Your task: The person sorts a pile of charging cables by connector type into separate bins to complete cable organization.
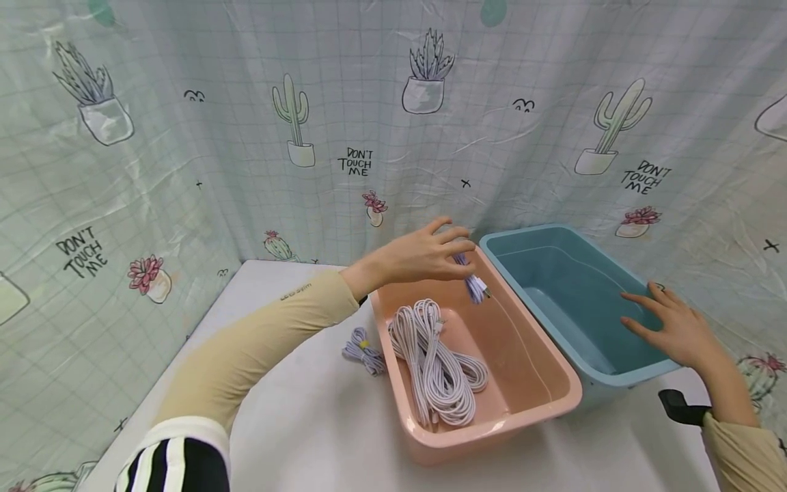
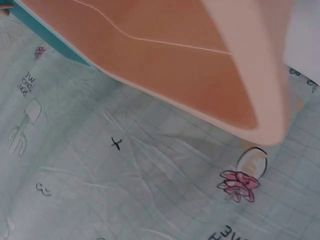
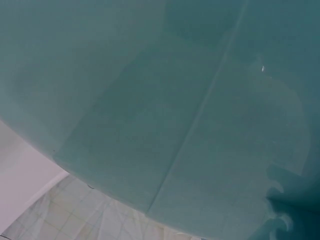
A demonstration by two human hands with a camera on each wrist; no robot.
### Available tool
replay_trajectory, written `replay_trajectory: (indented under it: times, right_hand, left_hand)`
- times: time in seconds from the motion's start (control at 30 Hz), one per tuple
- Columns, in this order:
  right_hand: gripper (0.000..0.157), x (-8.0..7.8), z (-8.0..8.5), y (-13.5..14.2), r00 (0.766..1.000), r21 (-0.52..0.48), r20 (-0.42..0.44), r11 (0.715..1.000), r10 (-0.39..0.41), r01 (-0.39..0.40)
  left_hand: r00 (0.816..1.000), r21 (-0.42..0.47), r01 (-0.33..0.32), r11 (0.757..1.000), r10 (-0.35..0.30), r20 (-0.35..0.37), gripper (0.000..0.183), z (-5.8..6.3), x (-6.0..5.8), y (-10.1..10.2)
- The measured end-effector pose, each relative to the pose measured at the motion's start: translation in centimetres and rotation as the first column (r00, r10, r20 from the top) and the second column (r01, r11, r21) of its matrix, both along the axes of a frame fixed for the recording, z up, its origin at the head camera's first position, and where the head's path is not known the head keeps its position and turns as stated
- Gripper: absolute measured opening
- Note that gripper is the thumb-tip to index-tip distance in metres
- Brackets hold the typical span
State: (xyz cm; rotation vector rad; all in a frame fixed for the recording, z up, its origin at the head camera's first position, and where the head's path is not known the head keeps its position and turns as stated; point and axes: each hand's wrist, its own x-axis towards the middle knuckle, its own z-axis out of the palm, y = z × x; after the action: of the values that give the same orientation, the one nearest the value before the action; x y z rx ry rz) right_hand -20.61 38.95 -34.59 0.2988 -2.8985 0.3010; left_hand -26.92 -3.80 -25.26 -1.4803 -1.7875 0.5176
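Observation:
In the head view my left hand (image 1: 427,254) is over the far part of the pink bin (image 1: 492,437). A small bundled lilac cable (image 1: 476,288) hangs between its thumb and fingers, its plug end lowest; the fingers partly hide it. Several coiled white cables (image 1: 439,369) lie in that bin's near left part. Above the right rim of the blue bin (image 1: 553,273) my right hand (image 1: 676,328) is held with fingers apart and nothing in them. Neither hand's grasp shows in the wrist views.
Left of the pink bin, another lilac cable bundle (image 1: 364,350) with a yellow tie lies on the white table (image 1: 307,424). The two bins stand side by side. A curtain with cactus prints (image 1: 381,137) hangs close behind them.

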Motion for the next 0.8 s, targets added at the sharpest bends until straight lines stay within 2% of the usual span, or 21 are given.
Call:
replay_trajectory:
  times: [0.33, 0.57, 0.8]
  right_hand:
    - [0.059, 0.0, 0.0, 0.0, 1.000, 0.000, 0.007, 1.000, -0.005, 0.005]
    - [0.059, 0.0, 0.1, 0.0, 1.000, 0.007, 0.007, 1.000, -0.004, 0.004]
    - [0.059, -0.1, 0.0, 0.1, 1.000, 0.007, 0.004, 1.000, -0.009, 0.009]
  left_hand:
    - [0.999, -0.037, -0.051, 0.998, 0.052, 0.016, 0.022, 0.3, -0.5, 4.2]
    - [0.993, -0.090, -0.076, 0.993, 0.084, 0.087, 0.025, -0.1, -0.8, 7.0]
    - [0.994, -0.093, -0.081, 0.992, 0.087, 0.060, 0.024, -0.8, -1.1, 10.1]
